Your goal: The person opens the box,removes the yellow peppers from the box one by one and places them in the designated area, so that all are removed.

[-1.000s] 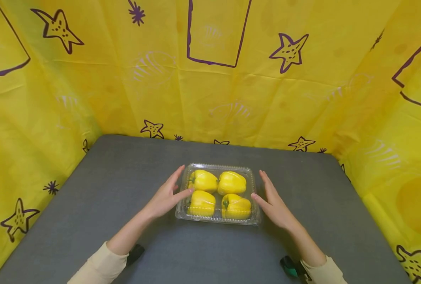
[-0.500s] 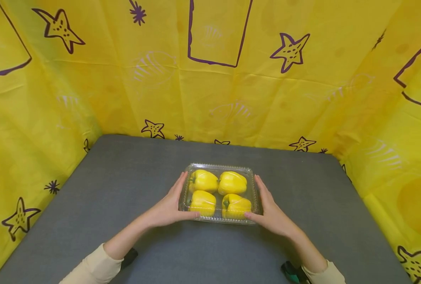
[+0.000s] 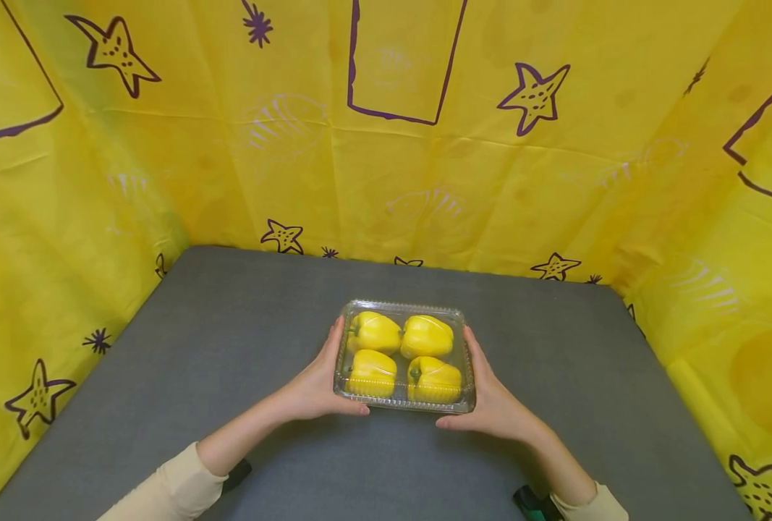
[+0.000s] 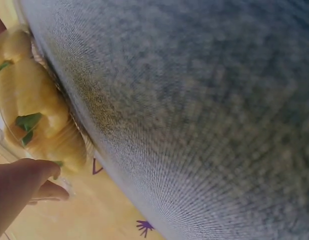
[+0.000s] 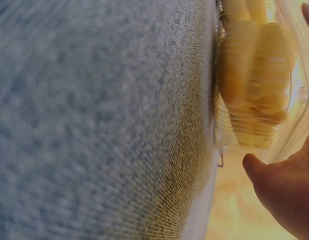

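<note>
A clear plastic clamshell container (image 3: 402, 405) sits in the middle of the head view, its ribbed lid closed over several yellow bell peppers (image 3: 427, 336) with green stems. My left hand (image 3: 314, 388) grips its left side, fingers along the wall and thumb by the near left corner. On the opposite side my right hand (image 3: 501, 407) holds the right wall, thumb stretched inward just below the near edge. In the left wrist view, stems show on the peppers (image 4: 37, 100) through the plastic. The right wrist view shows my right thumb close to the container's ribbed end. Fingers behind the walls are partly hidden.
A grey cloth-covered table (image 3: 281, 289) lies under everything. Yellow curtain (image 3: 392, 166) with purple starfish drawings surrounds it at the back and both sides. Dark wrist straps (image 3: 534, 503) show by the cream sleeves (image 3: 184, 477).
Both hands have closed in on the container's sides from slightly apart. The thumbs have slid from the lid's sides down to the near edge. The peppers stay in place inside.
</note>
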`<state>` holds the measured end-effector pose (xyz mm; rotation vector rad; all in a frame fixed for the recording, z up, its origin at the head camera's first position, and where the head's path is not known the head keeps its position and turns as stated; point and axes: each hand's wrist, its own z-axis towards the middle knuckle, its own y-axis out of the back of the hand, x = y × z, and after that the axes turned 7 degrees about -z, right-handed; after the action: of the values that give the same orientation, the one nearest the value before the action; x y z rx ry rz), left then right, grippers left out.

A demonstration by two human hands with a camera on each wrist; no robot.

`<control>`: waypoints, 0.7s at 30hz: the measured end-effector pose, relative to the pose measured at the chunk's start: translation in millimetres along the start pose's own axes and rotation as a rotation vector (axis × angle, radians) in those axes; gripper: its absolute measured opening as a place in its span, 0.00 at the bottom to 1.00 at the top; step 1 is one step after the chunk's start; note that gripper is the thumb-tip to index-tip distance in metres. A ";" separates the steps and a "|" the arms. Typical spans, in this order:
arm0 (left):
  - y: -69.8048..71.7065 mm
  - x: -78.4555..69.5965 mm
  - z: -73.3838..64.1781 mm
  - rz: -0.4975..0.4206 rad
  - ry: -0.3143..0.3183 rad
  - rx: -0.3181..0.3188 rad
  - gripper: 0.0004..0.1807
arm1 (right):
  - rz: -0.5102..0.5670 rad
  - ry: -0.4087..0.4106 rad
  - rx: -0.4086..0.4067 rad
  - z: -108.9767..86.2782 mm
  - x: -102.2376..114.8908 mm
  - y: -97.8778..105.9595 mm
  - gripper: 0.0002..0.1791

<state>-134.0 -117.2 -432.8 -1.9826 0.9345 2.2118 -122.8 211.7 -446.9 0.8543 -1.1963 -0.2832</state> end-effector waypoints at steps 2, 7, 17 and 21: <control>-0.7 0.4 0.7 0.004 0.003 -0.006 0.80 | 0.008 -0.005 0.001 0.3 -1.2 -0.5 0.80; -1.8 1.6 3.4 0.007 0.002 -0.015 0.80 | 0.017 -0.018 -0.003 1.6 -3.0 -1.4 0.80; -2.9 0.1 5.9 0.017 0.010 -0.034 0.81 | 0.053 -0.042 -0.021 4.0 -3.6 -1.7 0.77; -3.2 0.4 6.2 0.016 0.017 -0.043 0.80 | 0.080 -0.047 -0.025 5.0 -4.9 -2.2 0.76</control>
<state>-138.3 -111.9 -434.4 -2.0218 0.9148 2.2463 -128.6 211.1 -451.3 0.7795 -1.2652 -0.2544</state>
